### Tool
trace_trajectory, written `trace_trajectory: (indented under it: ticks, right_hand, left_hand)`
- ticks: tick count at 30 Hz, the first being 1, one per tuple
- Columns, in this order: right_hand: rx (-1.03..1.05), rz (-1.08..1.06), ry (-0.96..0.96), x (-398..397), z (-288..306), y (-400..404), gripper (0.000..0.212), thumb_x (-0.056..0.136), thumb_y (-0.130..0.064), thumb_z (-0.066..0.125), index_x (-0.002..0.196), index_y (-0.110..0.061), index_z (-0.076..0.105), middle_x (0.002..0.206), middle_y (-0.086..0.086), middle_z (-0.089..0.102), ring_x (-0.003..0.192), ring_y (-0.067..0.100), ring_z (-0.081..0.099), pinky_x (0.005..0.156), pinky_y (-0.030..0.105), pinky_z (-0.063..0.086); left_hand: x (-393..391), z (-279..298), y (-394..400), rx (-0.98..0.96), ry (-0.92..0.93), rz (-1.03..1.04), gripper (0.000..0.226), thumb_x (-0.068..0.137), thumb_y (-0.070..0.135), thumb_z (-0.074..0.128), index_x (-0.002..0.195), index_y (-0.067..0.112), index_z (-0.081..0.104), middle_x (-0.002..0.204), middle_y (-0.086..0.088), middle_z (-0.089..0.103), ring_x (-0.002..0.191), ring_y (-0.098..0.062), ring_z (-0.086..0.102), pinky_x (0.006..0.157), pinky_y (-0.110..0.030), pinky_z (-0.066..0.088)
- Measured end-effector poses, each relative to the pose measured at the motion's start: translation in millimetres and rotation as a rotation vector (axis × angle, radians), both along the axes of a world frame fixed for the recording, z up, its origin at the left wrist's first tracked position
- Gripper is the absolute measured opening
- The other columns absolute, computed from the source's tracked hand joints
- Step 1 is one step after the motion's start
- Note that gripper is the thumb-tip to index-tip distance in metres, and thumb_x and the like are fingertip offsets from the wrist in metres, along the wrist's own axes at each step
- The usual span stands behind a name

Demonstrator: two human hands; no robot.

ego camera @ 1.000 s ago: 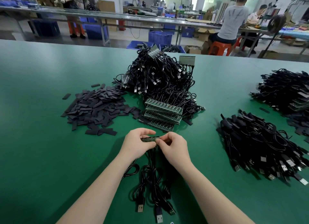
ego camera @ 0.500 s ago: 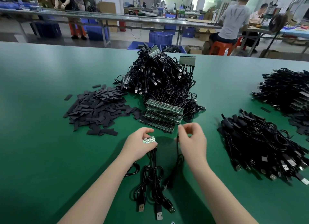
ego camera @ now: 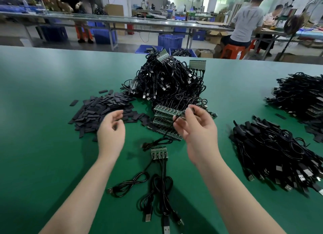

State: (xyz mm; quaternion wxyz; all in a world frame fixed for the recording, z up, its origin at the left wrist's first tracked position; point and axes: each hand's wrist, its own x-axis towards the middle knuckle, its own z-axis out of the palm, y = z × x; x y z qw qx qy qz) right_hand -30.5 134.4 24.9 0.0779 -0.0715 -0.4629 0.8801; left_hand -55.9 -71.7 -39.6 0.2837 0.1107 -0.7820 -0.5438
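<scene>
My right hand (ego camera: 197, 127) pinches the end of one black USB cable (ego camera: 157, 143), lifted above the green table (ego camera: 43, 155); the cable trails down to the left. My left hand (ego camera: 111, 130) hovers empty with loosely curled fingers over the edge of a heap of black flat sleeves (ego camera: 103, 111). Between my forearms lies a short strip of small green circuit boards (ego camera: 159, 153) with several black cables (ego camera: 160, 190) attached, their USB plugs pointing toward me. A stack of longer board strips (ego camera: 166, 119) sits just beyond my hands.
A large tangle of black cables with boards (ego camera: 167, 81) rises behind the stack. Two more cable heaps lie at the right, one near (ego camera: 272, 155) and one farther off (ego camera: 300, 95). Across the aisle, people work at long benches with blue crates.
My left hand has let the board strip drop onto the table and moved left toward the sleeves. My right hand has lifted up and away with a single separated cable.
</scene>
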Motion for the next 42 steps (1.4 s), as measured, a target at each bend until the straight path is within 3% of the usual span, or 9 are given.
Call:
trace_trajectory:
  ticks: [5,8,10,17,22,26,30,38,42]
  right_hand:
    - [0.394,0.118,-0.269,-3,-66,4,0.008,0.092,-0.012,0.068,0.099,-0.013,0.065,0.088,0.007,0.071,0.071,0.011,0.065,0.069,0.026,0.055]
    - [0.681,0.114,-0.179,2,-88,10,0.006,0.089,-0.016,0.072,0.092,-0.018,0.066,0.075,0.003,0.071,0.068,0.012,0.064,0.073,0.032,0.055]
    - [0.838,0.148,-0.069,5,-93,10,0.009,0.087,-0.02,0.074,0.088,-0.022,0.066,0.073,-0.002,0.07,0.068,0.009,0.064,0.071,0.026,0.052]
    - [1.151,0.115,0.093,12,-107,3,0.012,0.089,-0.025,0.073,0.084,-0.029,0.063,0.076,-0.013,0.066,0.074,0.004,0.062,0.069,0.019,0.05]
    - [1.128,0.058,0.037,8,-108,4,0.015,0.086,-0.028,0.075,0.078,-0.032,0.063,0.074,-0.012,0.067,0.074,0.002,0.062,0.065,0.013,0.047]
    - [1.125,0.043,-0.037,0,-104,1,0.02,0.082,-0.029,0.079,0.072,-0.033,0.062,0.072,-0.013,0.068,0.07,-0.002,0.062,0.062,0.011,0.043]
    - [1.125,0.078,-0.019,-2,-101,2,0.019,0.081,-0.026,0.076,0.081,-0.042,0.065,0.073,-0.016,0.07,0.071,-0.006,0.063,0.063,0.014,0.043]
    - [1.02,0.141,0.074,2,-99,12,0.041,0.087,-0.012,0.062,0.092,-0.053,0.067,0.089,-0.031,0.07,0.085,-0.009,0.065,0.071,0.005,0.046]
    - [0.948,0.125,0.078,1,-102,15,0.025,0.091,-0.02,0.068,0.091,-0.045,0.071,0.086,-0.023,0.074,0.081,-0.002,0.067,0.07,0.011,0.048]
  left_hand:
    - [-9,-6,-33,-0.644,-0.353,-0.053,0.047,0.088,0.007,0.054,0.13,0.029,0.059,0.129,0.002,0.059,0.102,-0.016,0.059,0.08,-0.032,0.05]
    - [-13,-9,-36,-0.941,-0.746,-0.222,0.064,0.085,0.004,0.049,0.145,0.027,0.043,0.147,-0.002,0.041,0.129,-0.028,0.043,0.097,-0.041,0.046]
    - [-12,-11,-33,-0.996,-0.787,-0.269,0.062,0.088,-0.001,0.046,0.144,0.026,0.045,0.146,-0.004,0.04,0.13,-0.028,0.042,0.099,-0.04,0.046]
    - [-16,-2,-28,-1.013,-0.728,-0.218,0.027,0.098,0.016,0.055,0.122,0.023,0.066,0.117,-0.002,0.064,0.102,-0.021,0.062,0.087,-0.037,0.052]
    - [0,-5,-21,-0.837,-0.387,-0.076,0.018,0.097,0.021,0.056,0.108,0.025,0.07,0.102,0.005,0.066,0.084,-0.014,0.061,0.061,-0.028,0.048]
    - [14,-2,28,-0.564,-0.178,-0.305,0.016,0.092,0.021,0.063,0.104,0.03,0.066,0.094,0.016,0.064,0.082,0.0,0.06,0.072,-0.025,0.053]
    - [19,-12,70,-0.458,-0.203,-0.52,0.019,0.088,0.021,0.064,0.099,0.037,0.06,0.091,0.017,0.062,0.088,-0.002,0.06,0.08,-0.035,0.054]
    - [17,-36,83,-0.375,-0.128,-0.502,0.023,0.09,0.023,0.06,0.097,0.044,0.055,0.097,0.02,0.061,0.094,0.003,0.057,0.08,-0.034,0.053]
    - [17,-39,78,-0.368,-0.135,-0.521,0.034,0.087,0.017,0.06,0.107,0.045,0.054,0.099,0.022,0.058,0.092,0.002,0.056,0.081,-0.033,0.053]
